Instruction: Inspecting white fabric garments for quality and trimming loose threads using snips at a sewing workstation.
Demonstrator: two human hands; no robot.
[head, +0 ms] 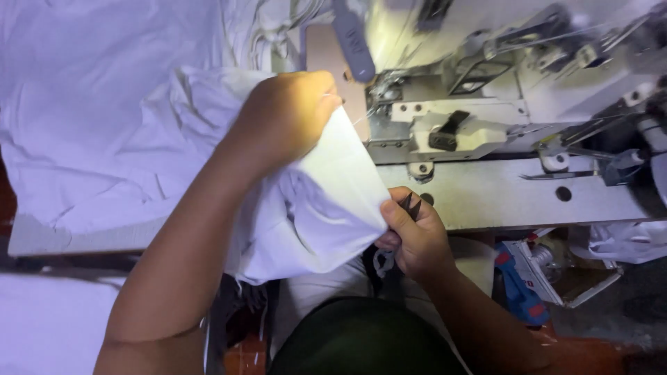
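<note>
Across the left and middle of the table [42, 239] lies a spread of white cloth [104, 132], loosely heaped and creased, and one folded piece [326, 201] of it is lifted off the heap and held taut between the two hands just in front of the sewing machine [500, 125]. The machine, a grey metal body with plates, screws and a dark lever, fills the upper right, its bed running along behind the right hand. The cloth looks thin, light and limp: it sags and wrinkles wherever it is not pulled, so I judge it will slip and bunch if taken by the middle, and holds best by a pinch at an edge or corner, as here. The left hand [285, 118] is closed over the upper edge of the piece, fingers curled down onto it close to the needle area, and a fine thread seems to run from it toward the machine. The right hand [410, 236] pinches the lower right corner of the piece between thumb and fingers, and the same hand is closed on small dark snips [410, 205], whose tips stick up above the knuckles. Lower right, under the table edge, sits a blue and red tool [521, 292] beside a pale tray; what it is I cannot tell.
</note>
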